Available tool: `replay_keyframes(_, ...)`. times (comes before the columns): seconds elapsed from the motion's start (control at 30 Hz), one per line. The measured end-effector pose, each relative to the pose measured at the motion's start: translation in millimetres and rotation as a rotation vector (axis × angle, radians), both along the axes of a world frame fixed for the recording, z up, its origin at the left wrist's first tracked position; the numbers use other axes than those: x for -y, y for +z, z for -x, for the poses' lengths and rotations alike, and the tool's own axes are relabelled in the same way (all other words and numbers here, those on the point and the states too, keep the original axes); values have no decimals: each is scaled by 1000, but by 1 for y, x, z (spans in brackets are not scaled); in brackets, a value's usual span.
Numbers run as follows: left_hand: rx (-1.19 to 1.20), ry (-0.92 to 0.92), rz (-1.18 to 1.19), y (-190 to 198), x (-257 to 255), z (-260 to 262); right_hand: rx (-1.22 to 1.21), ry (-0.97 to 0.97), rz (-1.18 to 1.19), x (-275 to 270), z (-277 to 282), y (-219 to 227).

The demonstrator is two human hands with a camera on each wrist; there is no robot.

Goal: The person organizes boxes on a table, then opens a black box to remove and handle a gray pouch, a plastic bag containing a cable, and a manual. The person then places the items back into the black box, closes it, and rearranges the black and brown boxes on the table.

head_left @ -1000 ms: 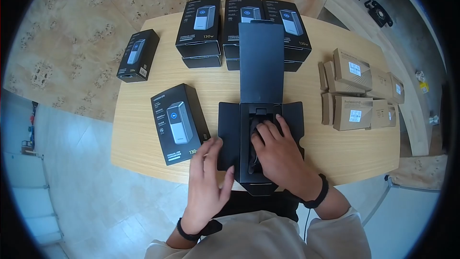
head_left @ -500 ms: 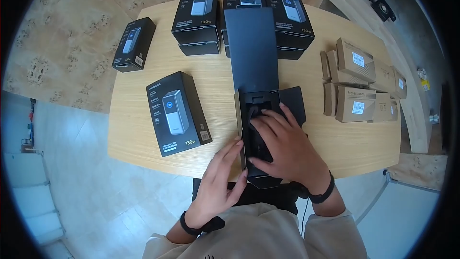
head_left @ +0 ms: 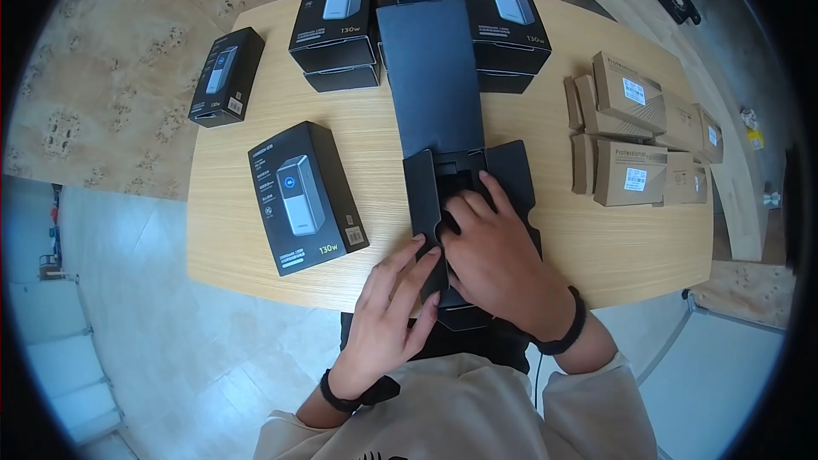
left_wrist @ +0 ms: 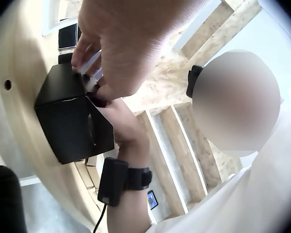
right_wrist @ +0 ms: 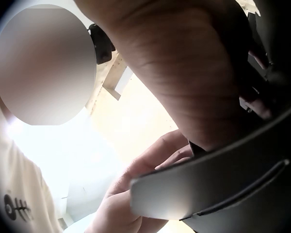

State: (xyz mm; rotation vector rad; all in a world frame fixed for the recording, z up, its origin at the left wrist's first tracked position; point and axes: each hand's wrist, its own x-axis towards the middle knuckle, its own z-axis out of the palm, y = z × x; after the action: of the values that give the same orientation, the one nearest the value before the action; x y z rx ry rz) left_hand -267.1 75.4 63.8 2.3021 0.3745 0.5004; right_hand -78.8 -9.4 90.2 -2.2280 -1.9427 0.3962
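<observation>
An opened black box (head_left: 464, 296) stands at the table's near edge, its long lid (head_left: 433, 77) tipped back away from the person. My right hand (head_left: 498, 255) reaches into it with bent fingers. The fingertips are hidden inside, and I cannot tell whether they hold anything. At the left side flap (head_left: 420, 192), my left hand (head_left: 383, 315) touches the lower part with its fingertips, the thumb near the box's front corner. The right side flap (head_left: 514, 175) is spread outward. In the left wrist view, the left fingers (left_wrist: 82, 56) lie at the top of the box (left_wrist: 63, 124).
A closed black power bank box (head_left: 298, 196) lies left of the opened one, with another (head_left: 226, 77) farther left. Stacked power bank boxes (head_left: 336, 13) stand behind. Several brown cartons (head_left: 630, 170) sit at the right. The wooden table (head_left: 221, 230) curves at its near edge.
My left hand has moved right onto the left flap, which rose from lying outward. The right hand stays inside the box. A dark strap-like item seen earlier there is now covered.
</observation>
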Motion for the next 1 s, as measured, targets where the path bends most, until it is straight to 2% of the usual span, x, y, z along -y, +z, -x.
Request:
replay_keyframes(0.1, -28, 32, 26, 3, 1, 2, 50, 62, -13, -2, -2, -6)
replay_keyframes(0.17, -60, 9, -3, 3, -1, 6, -5, 102, -222, 6, -7, -11)
replay_keyframes(0.3, -103, -44, -71, 4, -2, 12, -153, 95, -352, 27, -15, 5)
replay_keyframes(0.37, -126, -86, -87, 8, -2, 11, -152, -86, -497, 38, -20, 11)
replay_keyframes(0.4, -125, -88, -83, 6, -1, 11, -151, -88, -494, 42, -20, 10)
replay_keyframes(0.47, -137, -61, -91, 1, 2, 8, -158, -461, -627, 50, -17, 5)
replay_keyframes(0.5, -135, -64, -90, -4, 2, 7, -155, -463, -627, 55, -17, 0)
replay_keyframes(0.57, -51, -25, -39, -12, 4, 3, -543, -715, -610, 61, -14, -15)
replay_keyframes(0.6, -50, -26, -38, -13, 6, 0, -542, -716, -610, 62, -12, -20)
replay_keyframes(0.67, -22, 23, -34, -13, 9, -8, -747, -703, -623, 62, -7, -26)
replay_keyframes(0.7, -22, 21, -33, -13, 10, -11, -746, -704, -623, 59, -5, -25)
replay_keyframes(0.77, 18, 62, -14, -14, 11, -16, -690, -571, -595, 52, -2, -18)
replay_keyframes(0.8, 19, 63, -15, -13, 11, -18, -690, -569, -596, 51, -1, -15)
replay_keyframes(0.87, 15, 68, -32, -12, 9, -22, -636, -520, -405, 48, 0, -9)
replay_keyframes(1.0, -13, 68, -64, -8, 9, -26, -519, -413, -457, 41, -6, -22)
